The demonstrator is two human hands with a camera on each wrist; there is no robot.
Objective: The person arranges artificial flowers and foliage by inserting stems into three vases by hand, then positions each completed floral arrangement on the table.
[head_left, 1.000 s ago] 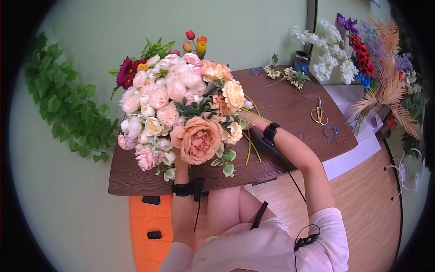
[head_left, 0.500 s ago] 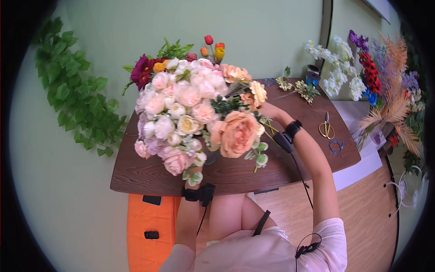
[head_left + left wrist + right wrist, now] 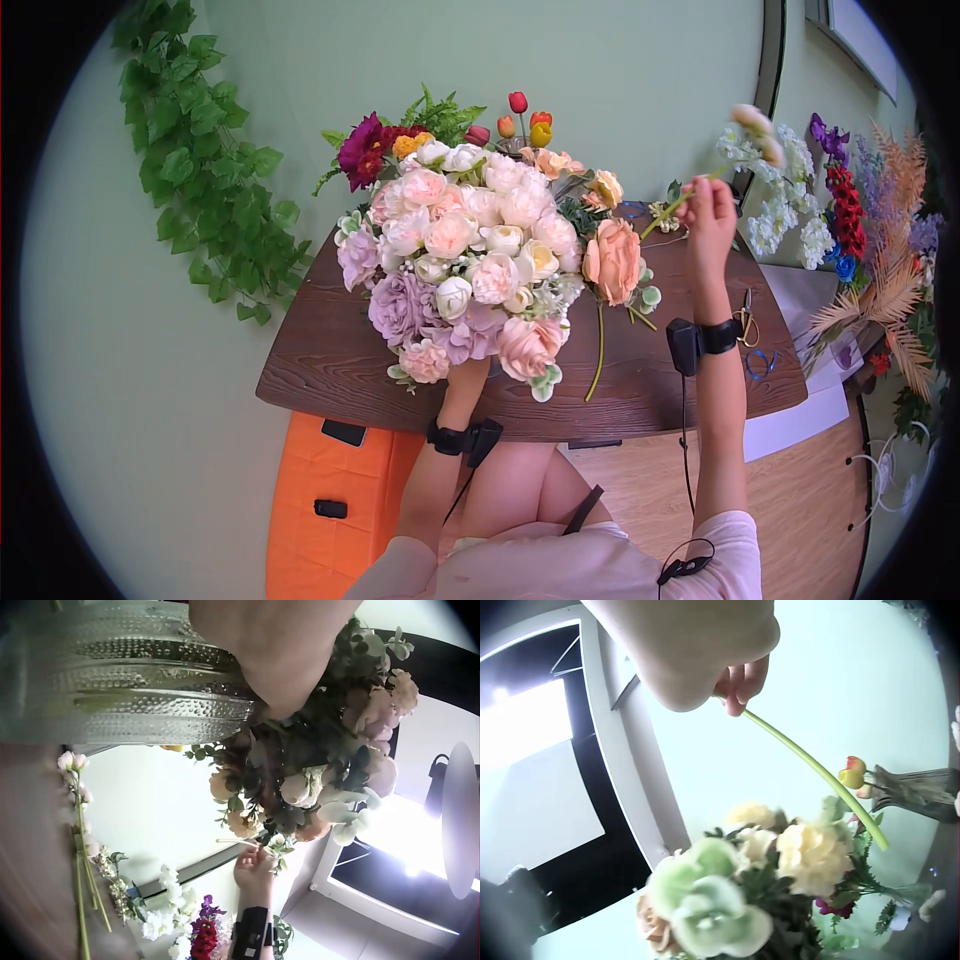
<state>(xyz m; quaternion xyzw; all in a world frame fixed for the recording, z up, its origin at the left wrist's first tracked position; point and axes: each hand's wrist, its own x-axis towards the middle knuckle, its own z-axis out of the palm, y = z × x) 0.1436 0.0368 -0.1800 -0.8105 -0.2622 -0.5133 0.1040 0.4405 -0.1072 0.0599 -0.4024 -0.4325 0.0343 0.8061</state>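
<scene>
Flower stem [image 3: 810,759]: pinched by right hand [image 3: 710,218], raised beside the bouquet [image 3: 475,240].
Bouquet: in textured glass vase [image 3: 135,686], over brown table [image 3: 320,345].
Left hand [image 3: 277,652]: at vase mouth; fingers hidden, grip cannot be told.

No lettering, brand, number or sign can be read in any view. The black camera [image 3: 255,926] on the right wrist bears a small pale patch [image 3: 250,950], too small and blurred to make out.

green ivy [image 3: 195,130] hangs along the wall [image 3: 400,60], and an orange seat [image 3: 310,560] bears what may be a phone [image 3: 344,432].
</scene>
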